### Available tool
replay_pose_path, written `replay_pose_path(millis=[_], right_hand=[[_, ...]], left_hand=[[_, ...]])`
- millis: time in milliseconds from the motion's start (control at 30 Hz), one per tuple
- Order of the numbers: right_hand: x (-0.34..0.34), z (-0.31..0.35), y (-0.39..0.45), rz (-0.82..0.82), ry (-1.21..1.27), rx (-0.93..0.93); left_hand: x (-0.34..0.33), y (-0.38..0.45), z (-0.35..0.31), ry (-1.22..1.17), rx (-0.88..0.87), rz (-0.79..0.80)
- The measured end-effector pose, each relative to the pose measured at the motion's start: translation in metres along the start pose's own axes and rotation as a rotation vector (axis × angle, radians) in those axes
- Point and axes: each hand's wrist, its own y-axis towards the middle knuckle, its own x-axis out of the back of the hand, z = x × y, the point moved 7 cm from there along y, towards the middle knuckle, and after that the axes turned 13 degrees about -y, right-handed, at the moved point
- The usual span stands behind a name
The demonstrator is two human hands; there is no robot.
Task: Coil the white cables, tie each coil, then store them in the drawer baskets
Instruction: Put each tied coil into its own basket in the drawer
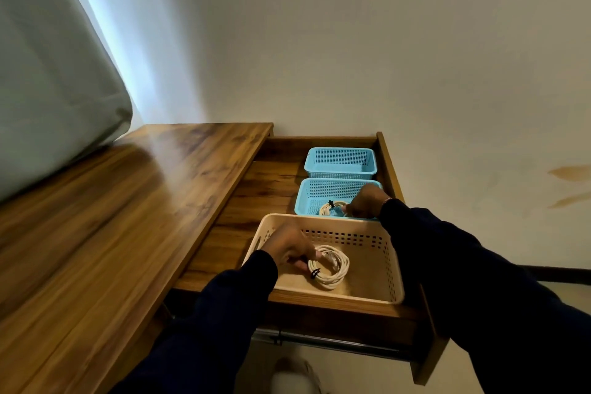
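White cable, wound into a round coil and cinched with a small black tie, lies on the floor of a cream perforated plastic basket at the front of an open wooden drawer. The person's left hand reaches down into that basket, fingers curled at the coil's near edge and seemingly pinching it just above the tie, the likely reason being that the bound spot keeps the loops from springing apart as the coil is set down.

Beyond it, the right hand dips into a light blue mesh plastic basket, fingertips at the edge of a second, smaller white coil, also bound with a dark tie; whether those fingers actually grip it or merely touch it cannot be told, since the hand hides the contact. Working both sides at once puts one coil in each basket, so the cables stay apart and untangled.

Farther from the right hand, a second light blue mesh basket sits at the drawer's back with nothing visible inside. To the left of the left hand runs the brown wood-grain desk, with a pale grey curtain hanging over its far side. Judging by the two tied coils already in baskets, the storing step appears close to finished.
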Motion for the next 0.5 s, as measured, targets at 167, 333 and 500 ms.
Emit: replay_pose_path(millis=[167, 333, 500], right_hand=[[0.006, 0.002, -0.001, -0.048, -0.096, 0.028], [0.015, 0.010, -0.011, -0.142, -0.180, 0.146], [0.047, 0.046, -0.034, -0.283, -0.150, 0.246]], left_hand=[[-0.001, 0.000, 0.001, 0.001, 0.014, 0.001], [-0.001, -0.007, -0.001, 0.055, 0.015, 0.026], [0.017, -0.018, -0.029, 0.136, -0.176, -0.028]])
